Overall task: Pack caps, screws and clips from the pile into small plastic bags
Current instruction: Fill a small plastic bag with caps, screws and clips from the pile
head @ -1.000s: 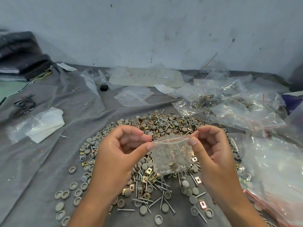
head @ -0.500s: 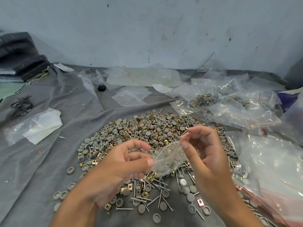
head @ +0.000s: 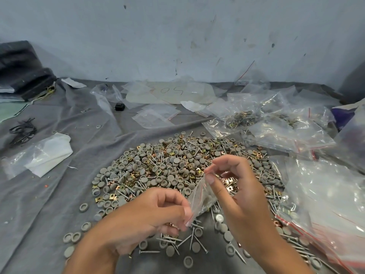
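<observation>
Both hands held one small plastic bag (head: 199,196) above the pile (head: 177,165) of caps, screws and clips. The left hand (head: 150,216) pinched its lower corner, and the right hand (head: 231,186) pinched its upper edge between thumb and forefinger.

pile (head: 177,169): centre of the cloth (head: 59,194)
small bag (head: 201,196): above the pile's near edge, between left hand (head: 150,216) and right hand (head: 235,186)
filled bags (head: 276,127): right of pile
empty bags (head: 156,117): behind pile

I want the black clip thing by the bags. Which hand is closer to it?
Left. The left hand sits below the small black object; the right hand is farther right.
</observation>
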Motion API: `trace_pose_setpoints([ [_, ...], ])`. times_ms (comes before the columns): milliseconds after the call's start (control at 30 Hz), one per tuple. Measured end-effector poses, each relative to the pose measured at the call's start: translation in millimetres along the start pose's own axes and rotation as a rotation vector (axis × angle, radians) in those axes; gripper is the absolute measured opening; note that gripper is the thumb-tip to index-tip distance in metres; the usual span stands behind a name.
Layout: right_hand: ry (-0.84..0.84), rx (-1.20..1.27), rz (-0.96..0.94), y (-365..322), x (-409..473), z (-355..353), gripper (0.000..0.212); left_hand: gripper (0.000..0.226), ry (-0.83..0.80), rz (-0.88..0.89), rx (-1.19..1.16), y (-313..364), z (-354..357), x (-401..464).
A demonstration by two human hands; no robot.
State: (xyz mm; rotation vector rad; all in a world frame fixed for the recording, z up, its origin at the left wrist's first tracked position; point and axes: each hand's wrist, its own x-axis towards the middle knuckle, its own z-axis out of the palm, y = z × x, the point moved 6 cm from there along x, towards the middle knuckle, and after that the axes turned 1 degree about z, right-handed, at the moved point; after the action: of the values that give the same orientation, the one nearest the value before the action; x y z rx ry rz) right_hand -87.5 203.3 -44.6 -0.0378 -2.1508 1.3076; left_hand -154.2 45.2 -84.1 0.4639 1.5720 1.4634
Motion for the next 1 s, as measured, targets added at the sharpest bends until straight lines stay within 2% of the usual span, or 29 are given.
trace_pose_setpoints([
  [133,0.029,-0.011,0.052,2.3,0.7,-3.5,0.021,0.005,0.005,0.018,-0.051,2.0,-3.0,-0.8],
  [267,0.038,-0.059,0.129,9.6,-1.8,-1.2,0.031,0.016,0.128,0.034,-0.052,1.5,-11.2,2.0],
  [367,-0.148,0.049,0.304,26.3,-4.8,12.1,0.057,0.019,0.162,0.057,-0.101,3.2,-15.4,1.4],
  [467,-0.402,0.263,0.423,36.2,-7.0,28.8,0.097,0.015,0.162,0.091,-0.168,6.3,-16.5,0.7],
  [533,-0.423,0.327,0.428,36.2,-3.9,30.7,0.109,0.019,0.155,0.095,-0.177,6.4,-16.1,1.0],
  [633,-0.407,0.332,0.389,31.7,3.5,30.1,0.104,0.023,0.118,0.091,-0.160,5.2,-15.0,2.0],
  [733,-0.474,0.347,0.370,27.7,4.4,29.3,0.100,0.022,0.109,0.087,-0.132,2.5,-16.7,2.3],
  [833,-0.488,0.150,0.318,25.5,4.5,21.9,0.103,0.016,0.158,0.100,-0.052,2.9,-19.5,0.6],
  [900,-0.495,0.007,0.260,22.4,4.4,20.1,0.106,0.014,0.213,0.119,0.084,4.7,-22.3,-0.2],
  [1000,-0.531,-0.235,0.205,20.6,1.5,25.2,0.109,0.008,0.349,0.183,0.533,8.7,-23.7,-1.6],
])
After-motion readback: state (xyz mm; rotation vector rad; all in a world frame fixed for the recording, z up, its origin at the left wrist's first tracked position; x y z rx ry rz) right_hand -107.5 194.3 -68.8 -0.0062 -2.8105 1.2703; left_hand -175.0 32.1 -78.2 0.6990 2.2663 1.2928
